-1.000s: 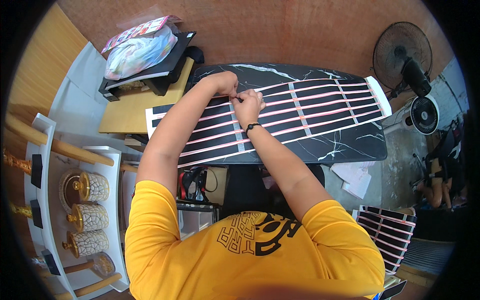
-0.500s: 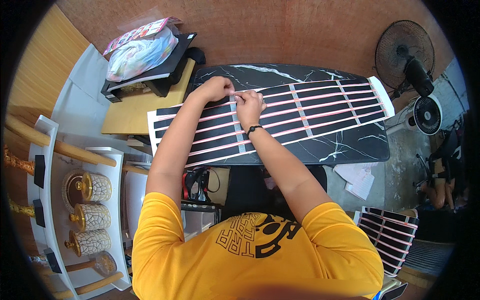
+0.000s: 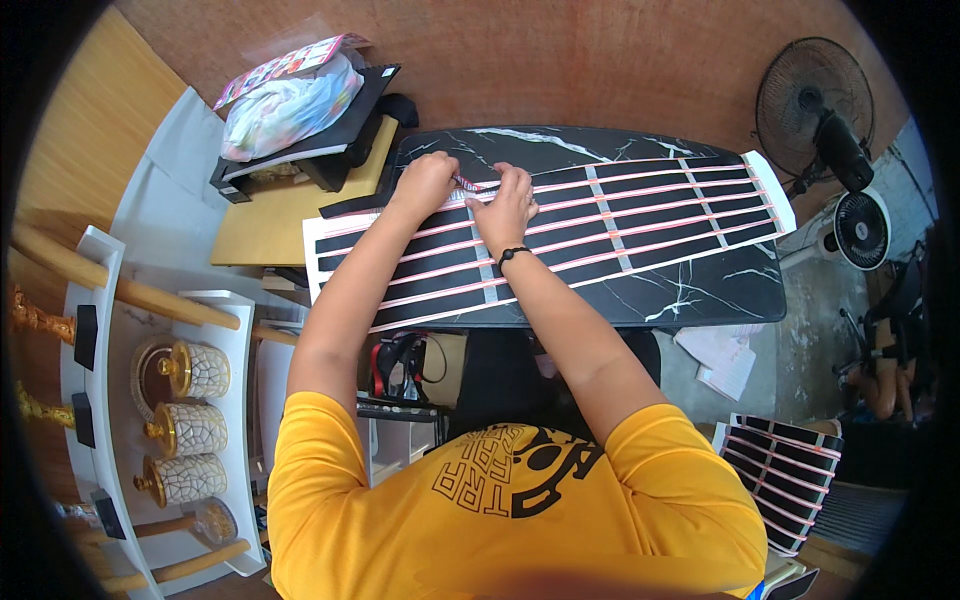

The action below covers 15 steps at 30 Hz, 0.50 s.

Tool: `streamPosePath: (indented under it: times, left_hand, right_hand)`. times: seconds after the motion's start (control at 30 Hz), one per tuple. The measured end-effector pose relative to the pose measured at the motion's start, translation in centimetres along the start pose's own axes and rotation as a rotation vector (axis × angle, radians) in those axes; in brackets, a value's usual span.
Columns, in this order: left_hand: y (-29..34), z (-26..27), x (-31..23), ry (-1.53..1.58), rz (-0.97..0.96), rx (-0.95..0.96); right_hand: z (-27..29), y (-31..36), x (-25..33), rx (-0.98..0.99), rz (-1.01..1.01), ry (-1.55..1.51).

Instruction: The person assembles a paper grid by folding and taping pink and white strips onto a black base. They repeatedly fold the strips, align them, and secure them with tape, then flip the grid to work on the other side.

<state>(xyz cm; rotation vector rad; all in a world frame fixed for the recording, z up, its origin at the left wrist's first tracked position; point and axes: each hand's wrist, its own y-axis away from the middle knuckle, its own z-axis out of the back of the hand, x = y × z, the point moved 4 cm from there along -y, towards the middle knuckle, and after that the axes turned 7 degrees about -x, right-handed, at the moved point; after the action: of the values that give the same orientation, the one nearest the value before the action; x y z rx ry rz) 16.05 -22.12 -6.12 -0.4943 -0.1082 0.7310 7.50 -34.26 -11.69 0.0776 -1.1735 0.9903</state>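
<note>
A long white sheet [image 3: 309, 262] carries black strips [image 3: 560, 207] parted by pink-and-white lines, with grey tape bands [image 3: 610, 220] crossing them. At its far edge, my left hand [image 3: 428, 183] is closed, fingers pinching the outermost black strip [image 3: 345, 206]; that strip's left end sticks out past my forearm, lifted off the sheet. A short patterned, curled piece of it shows between my hands. Just to the right, my right hand [image 3: 508, 200] rests at the same edge beside a grey band, thumb and fingers apart. A dark bracelet [image 3: 512, 253] circles my right wrist.
The sheet lies on a black marble-patterned table [image 3: 700, 290]. A yellowish side table [image 3: 250, 235] holds a plastic bag [image 3: 290, 115] on a black stand. Two fans [image 3: 860, 230] stand right. Shelves with lidded jars [image 3: 200, 430] are left; another striped sheet [image 3: 780, 470] sits lower right.
My right hand's fingers have parted from their pinch. The far black strip has come up from the sheet, its left end now swung away from the edge. The whole view has shifted slightly.
</note>
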Motion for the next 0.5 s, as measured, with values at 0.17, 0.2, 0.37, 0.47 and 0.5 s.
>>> streamPosePath:
  times: [0.17,0.2,0.37,0.47,0.5]
  left_hand:
    - [-2.5,0.8,0.5,-0.164,0.043,-0.161]
    - [-3.2,0.8,1.1,-0.180,0.096,-0.039]
    - [-2.1,1.4,-0.9,-0.089,-0.099,-0.101]
    - [0.4,-0.5,-2.0,0.148,-0.067,0.131]
    - [1.2,-1.0,-2.3,0.144,-0.074,0.118]
  right_hand:
    - [0.0,0.1,0.2,0.047,-0.002,0.051]
    - [0.0,0.1,0.1,0.043,-0.003,0.003]
    - [0.3,-0.2,-1.0,-0.133,-0.024,-0.144]
    - [0.1,-0.4,-1.7,-0.254,-0.010,-0.218]
    - [0.0,-0.4,-1.9,-0.289,0.002,-0.228]
